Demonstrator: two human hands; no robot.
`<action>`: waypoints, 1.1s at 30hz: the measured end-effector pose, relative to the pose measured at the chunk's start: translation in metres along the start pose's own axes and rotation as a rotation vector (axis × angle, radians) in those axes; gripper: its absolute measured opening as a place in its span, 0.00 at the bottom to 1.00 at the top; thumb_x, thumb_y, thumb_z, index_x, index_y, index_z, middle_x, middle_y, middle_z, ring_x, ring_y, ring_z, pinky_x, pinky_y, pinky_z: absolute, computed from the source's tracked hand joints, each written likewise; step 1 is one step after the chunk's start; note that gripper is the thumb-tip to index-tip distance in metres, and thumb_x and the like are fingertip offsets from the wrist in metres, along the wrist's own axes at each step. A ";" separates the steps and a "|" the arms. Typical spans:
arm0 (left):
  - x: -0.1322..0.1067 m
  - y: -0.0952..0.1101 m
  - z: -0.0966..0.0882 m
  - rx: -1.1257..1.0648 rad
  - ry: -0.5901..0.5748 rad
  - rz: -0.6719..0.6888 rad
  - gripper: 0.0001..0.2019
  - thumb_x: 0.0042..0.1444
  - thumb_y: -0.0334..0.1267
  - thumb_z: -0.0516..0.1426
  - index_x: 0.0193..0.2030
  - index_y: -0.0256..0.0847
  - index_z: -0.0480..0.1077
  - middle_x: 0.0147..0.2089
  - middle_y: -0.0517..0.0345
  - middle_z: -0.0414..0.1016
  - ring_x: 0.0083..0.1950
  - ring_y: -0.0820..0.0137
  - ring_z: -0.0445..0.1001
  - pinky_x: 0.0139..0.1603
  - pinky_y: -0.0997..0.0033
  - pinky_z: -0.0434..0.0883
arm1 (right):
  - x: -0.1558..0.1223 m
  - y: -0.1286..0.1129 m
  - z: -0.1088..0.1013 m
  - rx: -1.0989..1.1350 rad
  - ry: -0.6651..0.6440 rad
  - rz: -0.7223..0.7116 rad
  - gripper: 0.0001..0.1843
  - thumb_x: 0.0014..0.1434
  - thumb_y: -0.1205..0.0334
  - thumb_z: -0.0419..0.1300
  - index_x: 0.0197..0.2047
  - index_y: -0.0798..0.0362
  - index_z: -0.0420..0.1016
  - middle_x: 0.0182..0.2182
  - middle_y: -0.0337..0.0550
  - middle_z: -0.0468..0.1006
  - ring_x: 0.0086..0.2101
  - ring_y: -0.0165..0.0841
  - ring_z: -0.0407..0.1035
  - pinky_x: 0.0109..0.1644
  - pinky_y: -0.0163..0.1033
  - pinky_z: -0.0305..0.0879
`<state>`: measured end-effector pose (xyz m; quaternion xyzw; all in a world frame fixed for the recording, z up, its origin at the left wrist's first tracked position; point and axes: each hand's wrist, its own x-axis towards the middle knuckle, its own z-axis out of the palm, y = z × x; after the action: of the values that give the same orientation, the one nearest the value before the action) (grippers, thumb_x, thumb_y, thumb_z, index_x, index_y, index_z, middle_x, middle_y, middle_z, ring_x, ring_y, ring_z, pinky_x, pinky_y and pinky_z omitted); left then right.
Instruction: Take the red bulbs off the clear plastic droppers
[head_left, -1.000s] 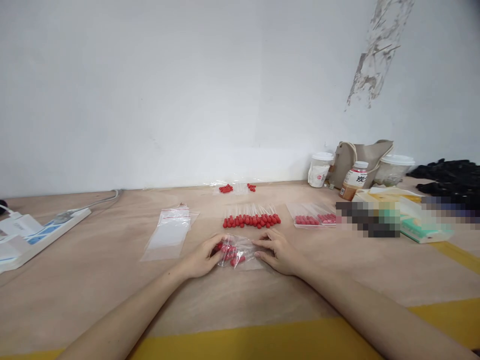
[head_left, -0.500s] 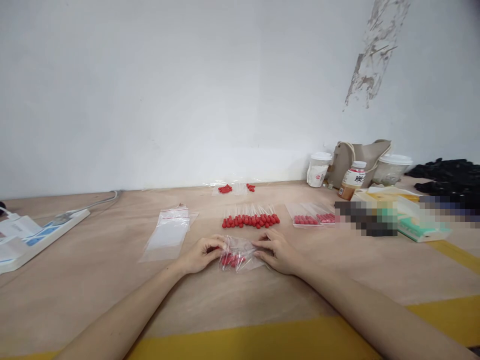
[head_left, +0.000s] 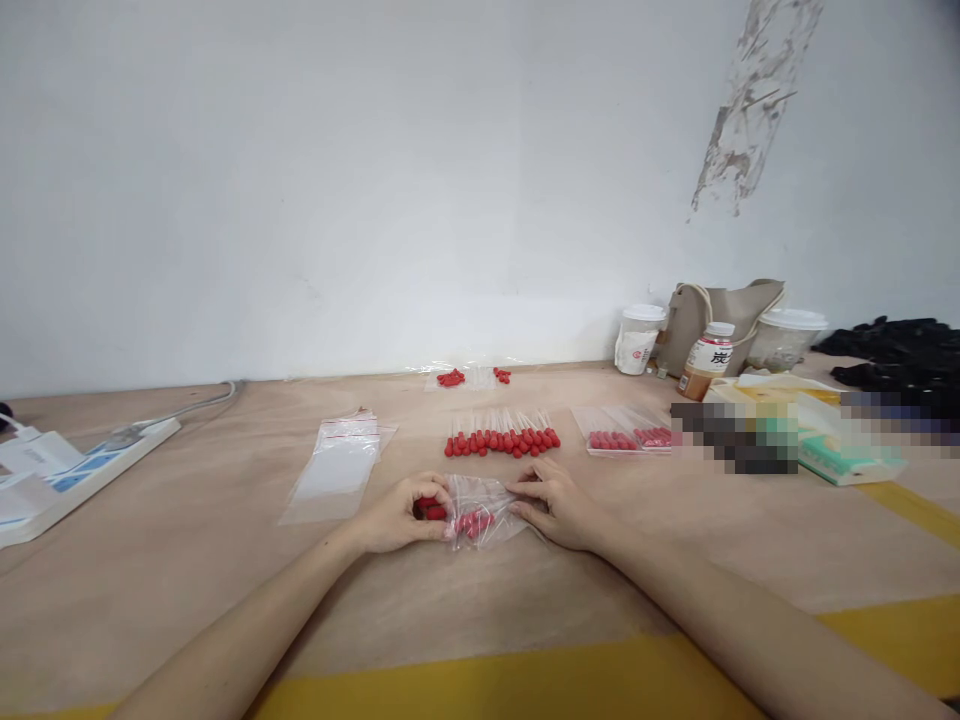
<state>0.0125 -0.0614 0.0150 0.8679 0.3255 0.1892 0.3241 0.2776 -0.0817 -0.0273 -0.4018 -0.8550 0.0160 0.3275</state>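
Note:
A clear plastic bag (head_left: 497, 500) lies crumpled between my two hands, with several red heads (head_left: 475, 523) showing through it. My left hand (head_left: 397, 515) is curled at the bag's left end, its fingertips touching the plastic. Within its fingers sit red-tipped sticks (head_left: 430, 509); whether these are inside the bag's mouth I cannot tell. My right hand (head_left: 556, 503) pinches the right end of the bag between thumb and fingers. Just beyond lies a row of red-tipped sticks (head_left: 502, 440), pale shafts pointing to the wall.
Flat clear bags (head_left: 334, 470) lie to the left, a power strip (head_left: 90, 475) farther left. Filled bags (head_left: 622, 438) lie to the right. Small bags with red pieces (head_left: 451, 378) are near the wall. A paper cup (head_left: 640, 340) and a bottle (head_left: 706, 362) stand back right.
My left hand has opened its curl slightly, and red heads now show between its fingers. The bag and its contents have shifted a little right. My right hand has hardly moved.

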 end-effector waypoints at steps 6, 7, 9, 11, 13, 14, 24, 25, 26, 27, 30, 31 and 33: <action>-0.003 0.006 -0.005 0.009 0.002 -0.079 0.06 0.49 0.38 0.56 0.30 0.37 0.68 0.44 0.54 0.64 0.37 0.73 0.66 0.36 0.75 0.64 | 0.000 -0.001 -0.001 -0.003 -0.002 -0.002 0.14 0.55 0.57 0.56 0.44 0.49 0.73 0.36 0.45 0.70 0.38 0.34 0.64 0.43 0.42 0.61; -0.004 0.006 -0.008 -0.012 -0.007 -0.095 0.05 0.48 0.36 0.56 0.29 0.36 0.67 0.44 0.53 0.64 0.38 0.72 0.67 0.37 0.74 0.65 | 0.000 -0.002 -0.001 -0.003 -0.002 -0.004 0.14 0.55 0.56 0.56 0.44 0.49 0.73 0.36 0.45 0.70 0.38 0.34 0.64 0.43 0.42 0.61; -0.006 0.007 -0.014 -0.072 -0.017 -0.123 0.04 0.46 0.34 0.56 0.28 0.36 0.65 0.45 0.52 0.65 0.40 0.70 0.68 0.39 0.72 0.65 | 0.000 -0.002 -0.002 0.000 0.002 -0.006 0.14 0.55 0.56 0.56 0.44 0.49 0.73 0.36 0.45 0.70 0.38 0.34 0.64 0.43 0.42 0.61; -0.009 0.008 -0.019 -0.119 -0.011 -0.146 0.04 0.44 0.31 0.55 0.28 0.37 0.63 0.44 0.52 0.66 0.41 0.69 0.68 0.41 0.71 0.66 | 0.000 -0.001 -0.002 0.001 0.004 -0.007 0.14 0.55 0.56 0.56 0.44 0.49 0.73 0.36 0.45 0.70 0.38 0.34 0.64 0.43 0.42 0.61; -0.010 0.010 -0.020 -0.124 -0.006 -0.157 0.08 0.43 0.29 0.54 0.33 0.37 0.63 0.44 0.53 0.68 0.41 0.69 0.68 0.41 0.71 0.66 | 0.000 -0.001 -0.002 0.002 0.003 -0.010 0.14 0.55 0.57 0.56 0.45 0.50 0.73 0.36 0.45 0.69 0.38 0.34 0.64 0.43 0.42 0.61; -0.010 0.010 -0.018 -0.109 -0.010 -0.156 0.11 0.43 0.29 0.54 0.37 0.38 0.63 0.43 0.54 0.68 0.41 0.70 0.68 0.40 0.72 0.66 | 0.000 -0.001 -0.002 0.002 0.002 -0.011 0.15 0.55 0.57 0.56 0.45 0.50 0.73 0.36 0.45 0.69 0.38 0.34 0.64 0.44 0.42 0.61; -0.004 0.026 -0.005 0.340 -0.049 -0.157 0.07 0.49 0.36 0.50 0.34 0.40 0.66 0.31 0.60 0.69 0.31 0.71 0.66 0.31 0.75 0.61 | 0.001 -0.002 -0.003 0.010 -0.012 -0.007 0.14 0.55 0.57 0.56 0.44 0.49 0.73 0.36 0.45 0.69 0.39 0.34 0.63 0.45 0.42 0.61; -0.006 0.028 -0.010 0.372 -0.073 -0.184 0.06 0.48 0.36 0.50 0.33 0.40 0.66 0.30 0.60 0.69 0.31 0.71 0.66 0.30 0.75 0.60 | 0.001 -0.002 -0.003 0.009 -0.013 -0.009 0.14 0.55 0.57 0.55 0.44 0.49 0.73 0.36 0.45 0.69 0.39 0.34 0.63 0.44 0.42 0.61; -0.009 0.030 -0.016 0.399 -0.102 -0.221 0.05 0.47 0.35 0.51 0.31 0.40 0.66 0.29 0.60 0.69 0.30 0.70 0.66 0.29 0.75 0.59 | 0.001 -0.002 -0.003 0.009 -0.011 -0.009 0.14 0.55 0.56 0.55 0.44 0.50 0.73 0.36 0.45 0.69 0.39 0.34 0.63 0.44 0.42 0.61; -0.013 0.031 -0.022 0.418 -0.134 -0.269 0.05 0.45 0.35 0.51 0.30 0.40 0.66 0.28 0.60 0.68 0.29 0.70 0.65 0.27 0.75 0.58 | 0.001 -0.002 -0.003 0.011 -0.008 -0.010 0.14 0.55 0.56 0.55 0.44 0.50 0.73 0.36 0.45 0.69 0.39 0.34 0.63 0.44 0.42 0.61; -0.023 0.031 -0.038 0.447 -0.219 -0.423 0.04 0.40 0.35 0.54 0.27 0.41 0.65 0.25 0.62 0.67 0.26 0.71 0.64 0.24 0.76 0.56 | 0.001 -0.001 -0.002 0.013 -0.007 -0.009 0.14 0.55 0.57 0.55 0.44 0.50 0.73 0.36 0.45 0.69 0.38 0.34 0.63 0.44 0.41 0.61; -0.025 0.029 -0.040 0.441 -0.216 -0.437 0.05 0.40 0.36 0.55 0.27 0.41 0.65 0.25 0.62 0.68 0.26 0.71 0.64 0.24 0.76 0.56 | 0.000 -0.001 -0.002 0.013 -0.009 -0.007 0.14 0.55 0.57 0.55 0.44 0.50 0.73 0.36 0.45 0.69 0.38 0.34 0.63 0.44 0.41 0.61; -0.025 0.026 -0.040 0.404 -0.176 -0.404 0.07 0.41 0.39 0.56 0.28 0.41 0.66 0.26 0.63 0.68 0.27 0.71 0.65 0.24 0.76 0.56 | 0.000 -0.001 -0.001 0.015 -0.013 -0.002 0.14 0.55 0.57 0.55 0.44 0.50 0.73 0.36 0.45 0.69 0.38 0.34 0.63 0.44 0.42 0.61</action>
<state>-0.0156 -0.0757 0.0587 0.8454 0.4936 -0.0235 0.2028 0.2776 -0.0824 -0.0258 -0.3985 -0.8573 0.0245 0.3250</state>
